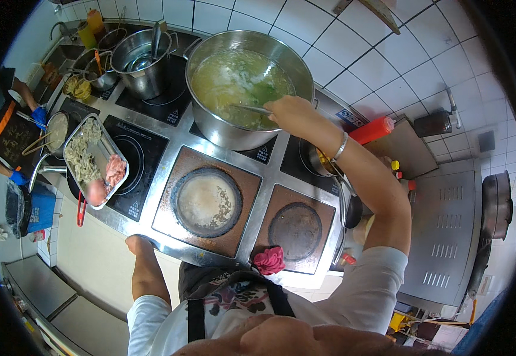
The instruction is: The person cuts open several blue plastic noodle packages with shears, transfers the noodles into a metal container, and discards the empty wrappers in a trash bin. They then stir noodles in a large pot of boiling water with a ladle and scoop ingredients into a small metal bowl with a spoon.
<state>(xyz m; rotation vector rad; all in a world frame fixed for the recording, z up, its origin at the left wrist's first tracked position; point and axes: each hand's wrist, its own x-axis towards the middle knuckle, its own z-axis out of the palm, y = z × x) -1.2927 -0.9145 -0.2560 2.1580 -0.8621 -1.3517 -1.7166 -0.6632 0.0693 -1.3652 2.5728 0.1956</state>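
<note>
My right hand (286, 111) grips the metal handle (251, 108) of a utensil over the near rim of a large stainless-steel stockpot (231, 133). The utensil's far end is hidden in cloudy, greenish liquid (244, 73) with pale foam and something green in it. At the stove's front edge rests my left hand (138, 244), its fingers mostly hidden. Between my arms lies a brown-stained hob (249, 187) with a whitish crusted ring. A metal tray (101, 153) to the left holds pale, sliced-looking food (80, 155) and pink raw meat (114, 171).
A co-worker's blue-gloved hands (39, 116) are at the far left, by a pan (58, 131). A smaller steel pot (144, 82) stands behind the tray. A red squeeze bottle (373, 130) and a pan (320, 162) are near my right forearm. A pink cloth (270, 260) lies at the front.
</note>
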